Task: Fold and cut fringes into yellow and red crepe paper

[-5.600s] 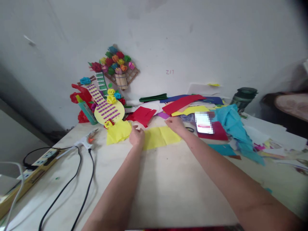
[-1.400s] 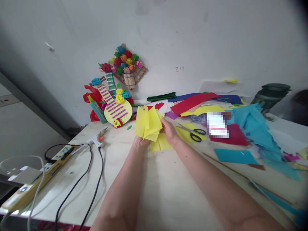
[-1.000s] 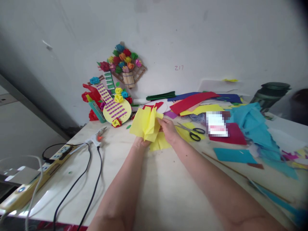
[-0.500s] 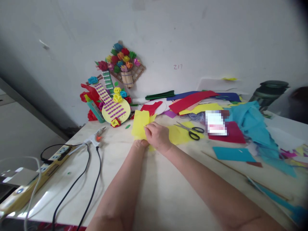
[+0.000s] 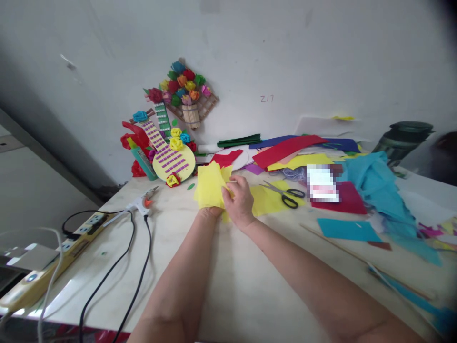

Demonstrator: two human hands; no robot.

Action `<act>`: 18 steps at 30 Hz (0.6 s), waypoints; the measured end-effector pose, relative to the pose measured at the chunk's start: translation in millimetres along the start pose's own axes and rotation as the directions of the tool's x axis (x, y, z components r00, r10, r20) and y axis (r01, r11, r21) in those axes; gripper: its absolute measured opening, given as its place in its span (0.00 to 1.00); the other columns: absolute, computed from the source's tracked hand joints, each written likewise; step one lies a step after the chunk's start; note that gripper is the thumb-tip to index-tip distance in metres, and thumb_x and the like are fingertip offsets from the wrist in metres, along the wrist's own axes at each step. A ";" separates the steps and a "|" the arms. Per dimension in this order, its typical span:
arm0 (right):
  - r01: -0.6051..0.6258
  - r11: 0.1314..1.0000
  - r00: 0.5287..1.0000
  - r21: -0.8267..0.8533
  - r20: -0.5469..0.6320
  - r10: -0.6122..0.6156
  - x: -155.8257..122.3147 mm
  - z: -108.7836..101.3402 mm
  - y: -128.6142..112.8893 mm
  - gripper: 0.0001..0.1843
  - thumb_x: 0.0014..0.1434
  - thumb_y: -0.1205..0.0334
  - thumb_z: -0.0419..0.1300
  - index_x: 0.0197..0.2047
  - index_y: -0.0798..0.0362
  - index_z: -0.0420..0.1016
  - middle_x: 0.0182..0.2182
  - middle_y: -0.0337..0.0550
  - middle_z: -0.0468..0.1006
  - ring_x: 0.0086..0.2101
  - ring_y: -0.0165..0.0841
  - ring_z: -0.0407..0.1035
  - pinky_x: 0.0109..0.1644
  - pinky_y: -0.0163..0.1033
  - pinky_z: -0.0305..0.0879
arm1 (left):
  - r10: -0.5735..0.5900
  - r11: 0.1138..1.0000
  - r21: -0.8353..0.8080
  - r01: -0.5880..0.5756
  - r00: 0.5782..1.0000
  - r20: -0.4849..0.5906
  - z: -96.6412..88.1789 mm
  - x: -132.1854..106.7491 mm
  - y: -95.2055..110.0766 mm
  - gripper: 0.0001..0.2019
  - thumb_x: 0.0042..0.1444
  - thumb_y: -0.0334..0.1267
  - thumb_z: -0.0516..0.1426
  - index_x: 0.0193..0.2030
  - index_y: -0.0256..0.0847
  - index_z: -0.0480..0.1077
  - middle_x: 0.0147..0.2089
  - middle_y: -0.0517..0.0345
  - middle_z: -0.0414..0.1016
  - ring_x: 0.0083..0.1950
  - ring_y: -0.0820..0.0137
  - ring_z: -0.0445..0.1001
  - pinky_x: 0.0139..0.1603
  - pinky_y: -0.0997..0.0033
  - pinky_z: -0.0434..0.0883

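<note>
A bunch of yellow tissue paper sheets [image 5: 209, 186] stands up from my left hand [image 5: 210, 211], which grips it from below; most of that hand is hidden behind the paper. My right hand [image 5: 239, 200] is closed on the right edge of the same yellow bunch, fingers pinching its folds. More yellow paper [image 5: 266, 200] lies flat on the table just right of my hands. Black-handled scissors [image 5: 285, 194] rest on that sheet.
A glue gun [image 5: 143, 204] with black cords and a power strip [image 5: 53, 259] lie at left. A paper guitar craft [image 5: 167, 155] and flower basket craft [image 5: 185, 97] lean on the wall. Coloured paper sheets [image 5: 285, 150], teal tissue [image 5: 378, 183] and a dark jar [image 5: 403, 138] are at right.
Over the last second my right hand moved left onto the yellow bunch and closed on it, pressing the fanned sheets together. Earlier, the yellow paper lay flat on the table.
</note>
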State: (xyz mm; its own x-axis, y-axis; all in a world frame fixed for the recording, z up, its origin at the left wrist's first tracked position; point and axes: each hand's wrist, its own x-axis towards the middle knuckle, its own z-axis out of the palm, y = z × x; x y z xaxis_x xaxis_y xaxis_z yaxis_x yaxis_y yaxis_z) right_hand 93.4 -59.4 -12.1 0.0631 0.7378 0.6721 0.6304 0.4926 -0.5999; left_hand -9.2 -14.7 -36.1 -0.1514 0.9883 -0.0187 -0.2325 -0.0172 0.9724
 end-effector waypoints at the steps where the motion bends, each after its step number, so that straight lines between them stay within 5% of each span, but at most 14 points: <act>1: -0.047 0.999 0.999 0.026 -0.018 0.047 2.4 0.1 2.1 0.10 0.54 0.59 0.50 0.33 0.51 0.71 0.48 0.46 0.64 0.44 0.35 0.61 0.44 0.37 0.59 | 0.021 0.991 -0.133 -0.012 0.998 0.065 2.1 -1.4 0.7 0.23 0.61 0.42 0.31 0.56 0.45 0.57 0.58 0.62 0.62 0.56 0.70 0.61 0.51 0.68 0.65; 4: -0.163 0.983 0.987 0.090 0.024 0.161 8.4 -0.2 6.4 0.11 0.54 0.57 0.51 0.31 0.52 0.71 0.53 0.45 0.60 0.46 0.34 0.61 0.44 0.36 0.60 | 0.060 0.927 -0.374 0.010 0.983 0.173 6.3 -3.9 1.4 0.22 0.60 0.43 0.34 0.54 0.43 0.59 0.57 0.61 0.63 0.56 0.68 0.62 0.51 0.67 0.65; 9: -0.265 0.961 0.947 0.081 0.207 0.244 11.6 -2.0 4.8 0.13 0.56 0.57 0.47 0.37 0.51 0.71 0.41 0.43 0.71 0.43 0.33 0.62 0.45 0.36 0.58 | 0.036 0.968 -0.251 0.005 0.987 0.159 6.2 -4.2 2.0 0.26 0.59 0.48 0.32 0.56 0.42 0.57 0.58 0.59 0.62 0.56 0.68 0.63 0.49 0.68 0.67; 14: -0.164 0.987 0.966 -0.003 0.205 0.161 13.9 -4.5 3.8 0.16 0.57 0.59 0.46 0.42 0.53 0.70 0.44 0.45 0.70 0.44 0.36 0.60 0.48 0.39 0.57 | 0.057 0.996 -0.077 -0.050 0.994 0.092 6.2 -4.3 2.1 0.25 0.59 0.47 0.32 0.57 0.43 0.57 0.57 0.59 0.63 0.55 0.69 0.63 0.50 0.66 0.67; 18: -0.080 0.995 0.981 -0.052 0.171 0.088 15.8 -4.8 7.2 0.20 0.57 0.58 0.46 0.50 0.55 0.67 0.52 0.48 0.63 0.49 0.39 0.57 0.51 0.42 0.56 | 0.025 0.943 -0.332 0.007 0.995 0.094 9.0 -6.5 5.6 0.23 0.60 0.41 0.33 0.57 0.40 0.58 0.56 0.57 0.64 0.56 0.67 0.62 0.52 0.66 0.65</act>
State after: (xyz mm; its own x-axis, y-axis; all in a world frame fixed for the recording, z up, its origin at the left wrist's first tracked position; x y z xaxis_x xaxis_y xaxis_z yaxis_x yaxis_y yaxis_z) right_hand 102.6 -46.3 -3.7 -0.0147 0.8462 0.5327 0.6628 0.4071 -0.6284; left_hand -0.9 -19.9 -28.5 -0.0667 0.9974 0.0278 -0.5391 -0.0595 0.8402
